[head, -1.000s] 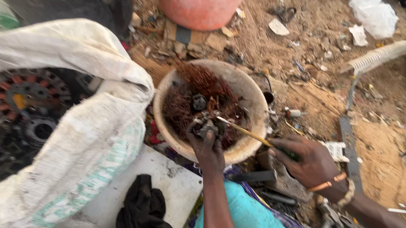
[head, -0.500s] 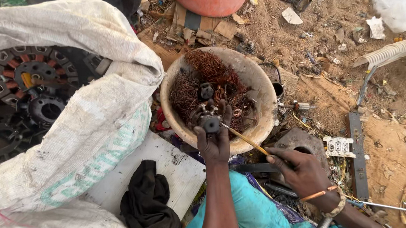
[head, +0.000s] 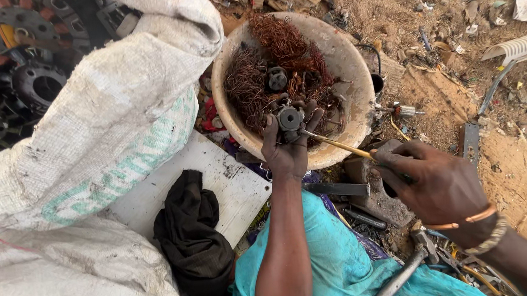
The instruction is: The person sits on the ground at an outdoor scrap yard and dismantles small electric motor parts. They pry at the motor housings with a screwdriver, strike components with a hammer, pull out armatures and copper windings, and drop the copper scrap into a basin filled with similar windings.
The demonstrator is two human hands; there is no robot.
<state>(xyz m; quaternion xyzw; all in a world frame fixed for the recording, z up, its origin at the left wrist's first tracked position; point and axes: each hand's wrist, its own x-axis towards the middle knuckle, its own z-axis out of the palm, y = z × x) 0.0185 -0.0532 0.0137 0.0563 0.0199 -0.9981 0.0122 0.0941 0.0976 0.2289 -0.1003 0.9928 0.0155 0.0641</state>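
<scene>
My left hand [head: 287, 154] grips a small dark metal motor part [head: 289, 119] over the near rim of a round beige bowl [head: 350, 68]. Tangled reddish copper wire [head: 276, 60] and another dark metal piece [head: 276, 78] lie in the bowl. My right hand [head: 439, 188] holds a thin tool with a yellowish shaft [head: 337, 145]; its tip meets the motor part in my left hand. Both forearms reach out over a turquoise cloth [head: 340, 266] on my lap.
A big white woven sack [head: 107, 128] at left holds dark round metal motor parts [head: 17, 66]. A white board [head: 229, 187] and a black cloth [head: 192, 233] lie below it. Metal tools [head: 402, 274] and scraps litter the sandy ground; a white ribbed hose [head: 519, 45] lies at right.
The view has drawn closer and shifted. My left hand still holds the motor part at the bowl's rim, and the tool stays against it.
</scene>
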